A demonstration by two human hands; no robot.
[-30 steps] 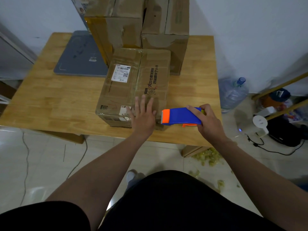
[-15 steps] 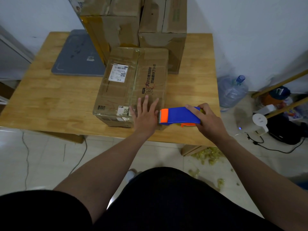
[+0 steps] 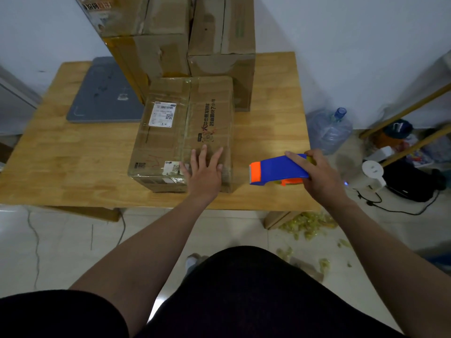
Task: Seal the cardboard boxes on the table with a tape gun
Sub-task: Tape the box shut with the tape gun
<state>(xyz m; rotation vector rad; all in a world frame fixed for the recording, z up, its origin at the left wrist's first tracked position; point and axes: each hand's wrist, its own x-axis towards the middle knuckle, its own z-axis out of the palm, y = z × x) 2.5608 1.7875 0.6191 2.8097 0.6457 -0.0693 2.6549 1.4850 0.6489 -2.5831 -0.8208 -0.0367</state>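
A flat cardboard box [image 3: 185, 123] with a white shipping label lies on the wooden table [image 3: 61, 167], its top seam covered in clear tape. My left hand [image 3: 205, 172] presses flat on the box's near right corner, fingers spread. My right hand [image 3: 319, 176] grips a blue and orange tape gun [image 3: 275, 170], held above the table a short way right of the box, its orange nose pointing at the box. Two taller cardboard boxes [image 3: 219, 45] stand behind it against the wall.
A grey laptop [image 3: 105, 93] lies at the table's back left. On the floor to the right are a large water bottle [image 3: 329, 130], a white device with cables [image 3: 371, 172] and scraps of crumpled tape [image 3: 307, 223] under the table's edge.
The tape gun has pulled away to the right from the box's near right corner, leaving a gap. My left hand stays pressed on the box.
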